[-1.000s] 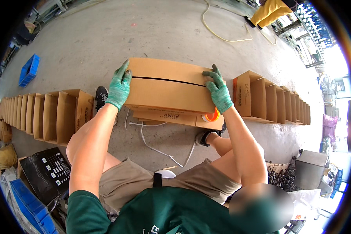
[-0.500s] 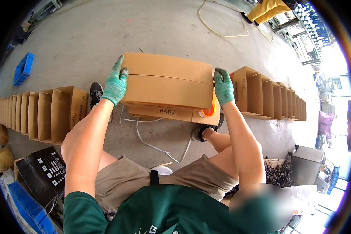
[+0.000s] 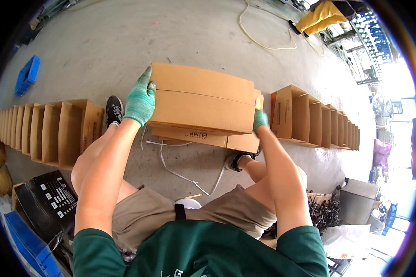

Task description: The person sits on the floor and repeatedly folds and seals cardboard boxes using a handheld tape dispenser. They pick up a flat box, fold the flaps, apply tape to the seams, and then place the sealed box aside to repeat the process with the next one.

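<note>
A closed brown cardboard box (image 3: 201, 108) is in front of me, a seam running along its top face. My left hand (image 3: 141, 102), in a green knit glove, grips its left end, fingers along the side and thumb at the edge. At the right end is my right hand (image 3: 260, 119), gloved too; it is blurred and its fingers are mostly hidden by the box. A small coloured patch shows just above that hand, too unclear to name. Beneath the box lies flat cardboard (image 3: 194, 135) with dark print.
Open-topped cartons stand in rows at left (image 3: 71, 131) and right (image 3: 293, 113). White strapping (image 3: 171, 171) lies on the floor near my feet. A blue crate (image 3: 27, 75) is far left, a yellow hose (image 3: 259, 44) ahead. Another person's yellow trousers (image 3: 321, 18) show far right.
My right hand has moved down along the box's right end. The orange ring seen below it earlier is out of sight. The box has shifted slightly right, my left hand still on it.
</note>
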`<state>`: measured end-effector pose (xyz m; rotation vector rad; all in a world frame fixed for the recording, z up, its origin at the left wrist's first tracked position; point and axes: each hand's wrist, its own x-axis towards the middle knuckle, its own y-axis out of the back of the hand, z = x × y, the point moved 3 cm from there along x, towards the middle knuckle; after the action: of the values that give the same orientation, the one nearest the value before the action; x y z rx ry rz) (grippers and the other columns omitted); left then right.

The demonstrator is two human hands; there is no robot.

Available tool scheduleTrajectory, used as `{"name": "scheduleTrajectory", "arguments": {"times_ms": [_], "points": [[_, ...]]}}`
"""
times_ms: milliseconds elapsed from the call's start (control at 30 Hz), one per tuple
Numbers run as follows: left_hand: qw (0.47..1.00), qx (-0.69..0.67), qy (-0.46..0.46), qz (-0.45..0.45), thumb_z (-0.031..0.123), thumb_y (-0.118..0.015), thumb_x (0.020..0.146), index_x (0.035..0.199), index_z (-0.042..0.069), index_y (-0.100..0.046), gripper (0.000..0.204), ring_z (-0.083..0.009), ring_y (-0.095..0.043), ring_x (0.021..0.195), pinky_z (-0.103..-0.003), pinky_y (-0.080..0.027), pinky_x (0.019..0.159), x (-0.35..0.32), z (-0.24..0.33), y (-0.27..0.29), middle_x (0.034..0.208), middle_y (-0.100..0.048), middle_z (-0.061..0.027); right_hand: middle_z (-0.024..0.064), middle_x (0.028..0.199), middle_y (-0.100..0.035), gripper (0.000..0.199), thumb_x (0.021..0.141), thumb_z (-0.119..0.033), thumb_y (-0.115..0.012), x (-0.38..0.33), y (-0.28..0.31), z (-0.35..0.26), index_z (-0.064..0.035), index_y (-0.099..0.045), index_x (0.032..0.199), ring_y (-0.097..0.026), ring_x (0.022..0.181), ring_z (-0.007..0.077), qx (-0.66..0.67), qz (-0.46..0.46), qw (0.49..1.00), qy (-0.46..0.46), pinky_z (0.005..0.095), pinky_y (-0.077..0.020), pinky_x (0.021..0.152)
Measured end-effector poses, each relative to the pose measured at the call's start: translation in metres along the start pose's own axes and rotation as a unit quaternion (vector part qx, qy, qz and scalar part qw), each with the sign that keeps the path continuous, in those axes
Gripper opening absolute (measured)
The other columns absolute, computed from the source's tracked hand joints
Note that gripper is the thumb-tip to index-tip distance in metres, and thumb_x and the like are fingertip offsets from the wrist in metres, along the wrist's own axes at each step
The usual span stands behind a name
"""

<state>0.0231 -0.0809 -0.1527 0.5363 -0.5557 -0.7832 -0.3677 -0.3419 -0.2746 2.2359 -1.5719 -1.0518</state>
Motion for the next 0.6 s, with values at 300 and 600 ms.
{"name": "scheduleTrajectory", "arguments": {"times_ms": [300,600], "points": [[0.998,-0.023,0.048,-0.027,0.014,-0.049,0.103,0.146,0.009,-0.044,0.044,-0.0389,-0.053,0.127,-0.040,-0.043,0.106,-0.002,0.016,0.003,0.142,-0.052,-0.0222,0.0107,0.101,-0.069,0.031,0.090,-0.014,-0.059,-0.115,0.073,-0.231,0.0044,-0.067,0.114,-0.065,0.087,0.0164,0.299,-0.082,0.897,0.316,0.0291,-0.0541,0.079],[0.997,0.082,-0.005,0.001,0.014,-0.050,0.102,0.146,0.007,-0.042,0.046,-0.0385,-0.055,0.123,-0.041,-0.045,0.105,-0.001,0.025,0.012,0.137,-0.055,-0.0238,0.0051,0.087,-0.067,0.052,0.084,-0.045,-0.078,-0.115,0.003,-0.231,0.0015,-0.069,0.105,-0.061,0.082,0.0128,0.029,-0.289,0.904,0.312,0.0292,-0.0521,0.076]]}}
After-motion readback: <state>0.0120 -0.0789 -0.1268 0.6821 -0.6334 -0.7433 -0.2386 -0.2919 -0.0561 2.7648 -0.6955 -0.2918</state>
